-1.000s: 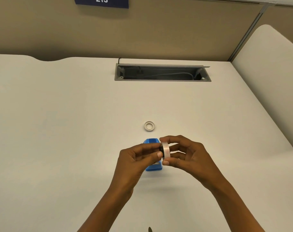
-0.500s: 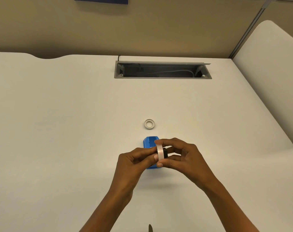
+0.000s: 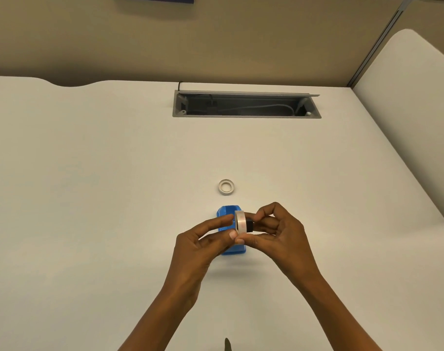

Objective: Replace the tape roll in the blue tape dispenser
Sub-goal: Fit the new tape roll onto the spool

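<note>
left hand (image 3: 203, 239): raised above the desk, thumb and fingers curled in, tips touching the left face and lower rim of the tape roll. Pinch, not a full wrap.
right hand (image 3: 274, 231): raised too, opposite side. Thumb under the roll's lower rim, index arched over the top, other fingers closed on the dark piece sticking out of the roll's right face.
thumbs: both tips meet just beside each other at the bottom edge of the roll.
tape roll (image 3: 240, 222): whitish translucent ring, held on edge between the two hands, flat faces pointing left and right. Off the desk, in front of the dispenser from this view.
black hub (image 3: 250, 225): small dark plastic piece protruding from the roll's right side; how far it sits in the core — cannot tell, fingers cover it.
blue plastic tape dispenser (image 3: 226, 214): lying on the desk directly under and behind the hands, mostly hidden. Rounded far end and a strip of the near end visible. Neither hand is clearly touching it.
empty tape core (image 3: 226, 186): small pale ring lying flat on the desk, beyond the dispenser, apart from it.
white desk (image 3: 89, 198): plain matte top, carries everything.
grey cable tray (image 3: 246, 104): rectangular recess at the desk's far edge, lid open, cables inside.
</note>
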